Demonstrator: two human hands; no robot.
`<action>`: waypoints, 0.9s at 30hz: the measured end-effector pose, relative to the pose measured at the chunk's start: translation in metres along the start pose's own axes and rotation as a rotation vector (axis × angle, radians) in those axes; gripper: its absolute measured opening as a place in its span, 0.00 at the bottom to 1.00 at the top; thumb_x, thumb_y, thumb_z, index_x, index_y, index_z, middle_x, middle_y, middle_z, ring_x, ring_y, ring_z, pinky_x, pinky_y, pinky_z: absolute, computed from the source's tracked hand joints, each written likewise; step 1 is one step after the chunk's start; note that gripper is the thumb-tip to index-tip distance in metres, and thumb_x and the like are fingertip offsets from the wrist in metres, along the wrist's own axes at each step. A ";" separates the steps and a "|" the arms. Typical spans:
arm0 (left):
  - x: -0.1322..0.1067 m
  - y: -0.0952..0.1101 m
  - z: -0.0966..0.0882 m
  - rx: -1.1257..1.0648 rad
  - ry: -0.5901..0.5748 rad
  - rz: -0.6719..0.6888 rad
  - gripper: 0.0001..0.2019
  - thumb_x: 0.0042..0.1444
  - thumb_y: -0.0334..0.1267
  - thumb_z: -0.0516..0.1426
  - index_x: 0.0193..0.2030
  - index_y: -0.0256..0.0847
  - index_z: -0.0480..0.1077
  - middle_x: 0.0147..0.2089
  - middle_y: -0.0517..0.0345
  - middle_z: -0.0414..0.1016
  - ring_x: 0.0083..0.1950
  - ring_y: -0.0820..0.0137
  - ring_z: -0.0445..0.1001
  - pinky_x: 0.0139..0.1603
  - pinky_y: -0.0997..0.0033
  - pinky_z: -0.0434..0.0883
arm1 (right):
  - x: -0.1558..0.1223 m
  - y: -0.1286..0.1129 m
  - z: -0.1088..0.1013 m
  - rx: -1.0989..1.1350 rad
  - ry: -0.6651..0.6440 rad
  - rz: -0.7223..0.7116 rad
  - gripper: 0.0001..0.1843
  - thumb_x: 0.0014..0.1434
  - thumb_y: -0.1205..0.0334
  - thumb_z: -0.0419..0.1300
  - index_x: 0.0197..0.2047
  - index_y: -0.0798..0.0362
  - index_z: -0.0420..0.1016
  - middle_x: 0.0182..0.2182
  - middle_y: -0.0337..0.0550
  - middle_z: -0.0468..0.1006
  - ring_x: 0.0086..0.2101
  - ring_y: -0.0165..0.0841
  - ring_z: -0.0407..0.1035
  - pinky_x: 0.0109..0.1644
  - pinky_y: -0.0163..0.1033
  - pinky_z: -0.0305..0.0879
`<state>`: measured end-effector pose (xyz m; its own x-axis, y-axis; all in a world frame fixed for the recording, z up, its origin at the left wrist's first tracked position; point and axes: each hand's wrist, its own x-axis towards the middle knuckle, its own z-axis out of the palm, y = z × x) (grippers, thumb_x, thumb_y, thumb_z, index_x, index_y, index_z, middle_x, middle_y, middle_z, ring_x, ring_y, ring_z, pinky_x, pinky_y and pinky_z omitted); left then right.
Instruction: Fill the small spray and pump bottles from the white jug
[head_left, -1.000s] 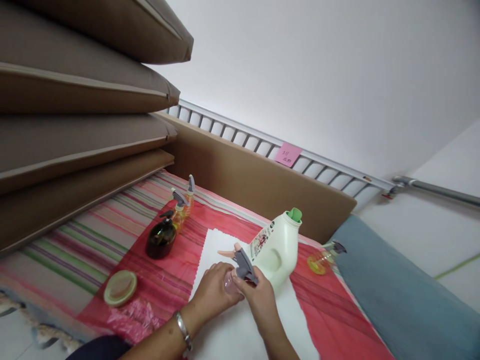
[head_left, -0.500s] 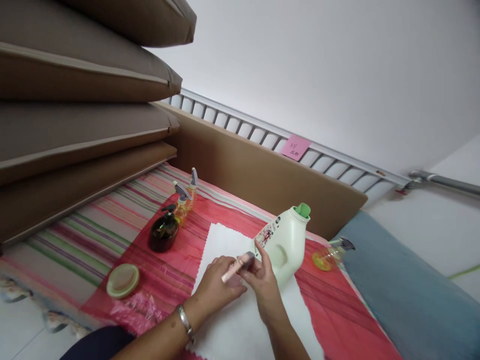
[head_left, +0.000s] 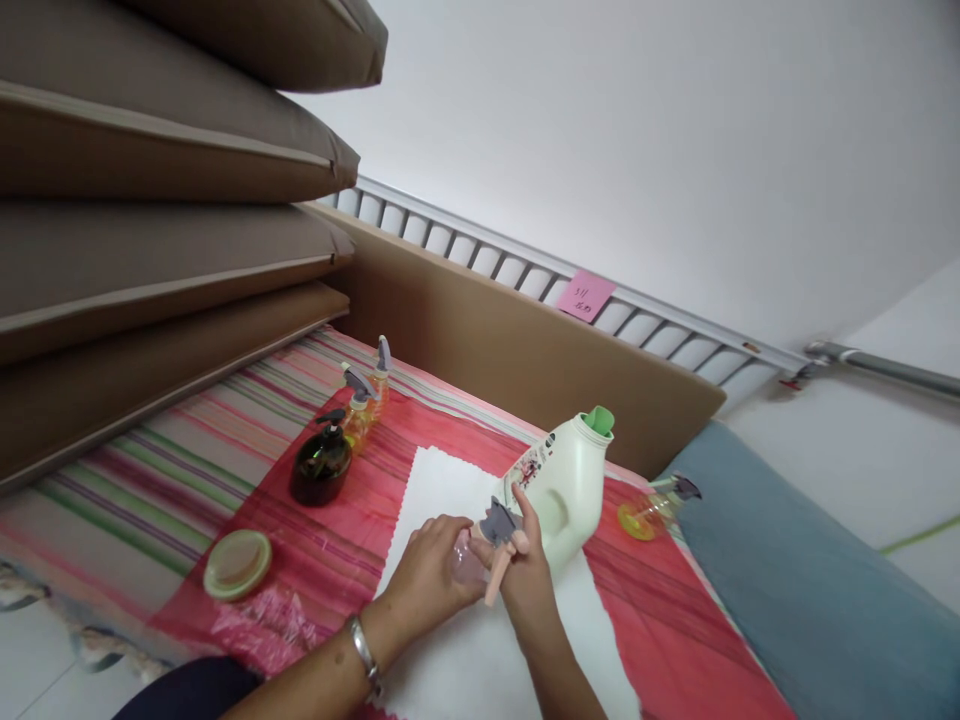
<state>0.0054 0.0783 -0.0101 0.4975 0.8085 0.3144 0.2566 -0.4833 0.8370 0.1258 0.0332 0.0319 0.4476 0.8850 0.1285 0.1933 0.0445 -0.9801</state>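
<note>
My left hand (head_left: 431,575) is wrapped round the clear, pinkish body of a small spray bottle (head_left: 466,560). At the bottle's top, my right hand (head_left: 526,575) grips the grey and pink spray head (head_left: 498,524), whose pink part points down toward me. Both hands are above a white cloth (head_left: 431,490). Just behind them stands a large pale green jug (head_left: 589,480) with a green spout and a flowered label, its lower part partly hidden by my right hand.
Left on the red sheet are a dark pump bottle (head_left: 321,470), two yellow spray bottles (head_left: 357,420), a round green lid (head_left: 238,565) and crumpled pink plastic (head_left: 266,628). Another yellow spray bottle (head_left: 646,514) stands right. Stacked cushions (head_left: 165,255) and a brown board (head_left: 480,340) border the table.
My right hand has turned the spray head, so its pink part swung from pointing left to pointing down toward me. The bottle body shows more now. My left hand keeps its hold.
</note>
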 end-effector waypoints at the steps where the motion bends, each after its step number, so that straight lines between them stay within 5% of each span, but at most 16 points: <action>1: 0.000 0.000 0.000 0.000 -0.004 -0.006 0.25 0.42 0.39 0.62 0.50 0.42 0.66 0.47 0.53 0.72 0.48 0.59 0.68 0.48 0.61 0.64 | 0.000 0.001 0.000 -0.012 0.015 -0.003 0.42 0.43 0.56 0.68 0.60 0.42 0.56 0.35 0.37 0.74 0.32 0.34 0.70 0.38 0.41 0.70; 4: 0.000 0.001 -0.002 -0.008 -0.016 -0.016 0.28 0.40 0.37 0.63 0.51 0.42 0.65 0.49 0.53 0.72 0.49 0.58 0.68 0.50 0.61 0.64 | 0.000 -0.001 -0.001 0.040 -0.051 -0.011 0.39 0.44 0.56 0.68 0.59 0.42 0.59 0.30 0.34 0.73 0.29 0.33 0.69 0.38 0.41 0.70; 8: -0.001 0.001 -0.004 -0.023 -0.024 -0.010 0.30 0.38 0.37 0.64 0.52 0.44 0.65 0.50 0.54 0.71 0.50 0.58 0.67 0.50 0.61 0.63 | -0.001 -0.007 -0.012 0.125 -0.196 0.051 0.44 0.44 0.58 0.69 0.62 0.41 0.54 0.35 0.38 0.75 0.37 0.36 0.71 0.45 0.45 0.67; 11: -0.001 0.001 -0.004 -0.038 -0.005 -0.018 0.27 0.38 0.37 0.65 0.49 0.44 0.66 0.48 0.55 0.72 0.48 0.60 0.68 0.50 0.62 0.63 | -0.003 -0.013 -0.024 0.129 -0.127 0.094 0.36 0.46 0.53 0.67 0.58 0.44 0.61 0.41 0.42 0.76 0.39 0.37 0.71 0.46 0.45 0.67; 16: 0.000 0.004 -0.002 0.011 -0.011 -0.017 0.28 0.38 0.39 0.65 0.50 0.44 0.66 0.47 0.54 0.72 0.48 0.58 0.68 0.49 0.62 0.63 | 0.001 -0.046 -0.028 -0.151 -0.015 0.073 0.26 0.52 0.44 0.57 0.49 0.52 0.70 0.34 0.43 0.77 0.36 0.39 0.72 0.41 0.42 0.68; 24: -0.003 0.004 -0.002 0.059 -0.041 0.009 0.29 0.39 0.41 0.65 0.51 0.44 0.65 0.49 0.54 0.71 0.49 0.58 0.67 0.50 0.61 0.62 | 0.037 -0.087 -0.025 -0.830 -0.368 0.106 0.22 0.43 0.68 0.59 0.44 0.54 0.76 0.20 0.38 0.75 0.22 0.35 0.69 0.25 0.36 0.62; 27: -0.003 0.004 -0.003 0.039 -0.038 -0.017 0.30 0.38 0.41 0.66 0.51 0.44 0.65 0.48 0.54 0.71 0.48 0.58 0.67 0.49 0.61 0.62 | 0.040 -0.097 -0.028 -0.891 -0.536 -0.092 0.18 0.41 0.75 0.55 0.32 0.48 0.79 0.25 0.38 0.79 0.28 0.36 0.71 0.33 0.37 0.64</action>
<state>0.0023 0.0752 -0.0064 0.5239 0.8037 0.2820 0.2971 -0.4827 0.8239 0.1497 0.0509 0.1361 -0.0055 0.9949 -0.1009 0.8788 -0.0433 -0.4752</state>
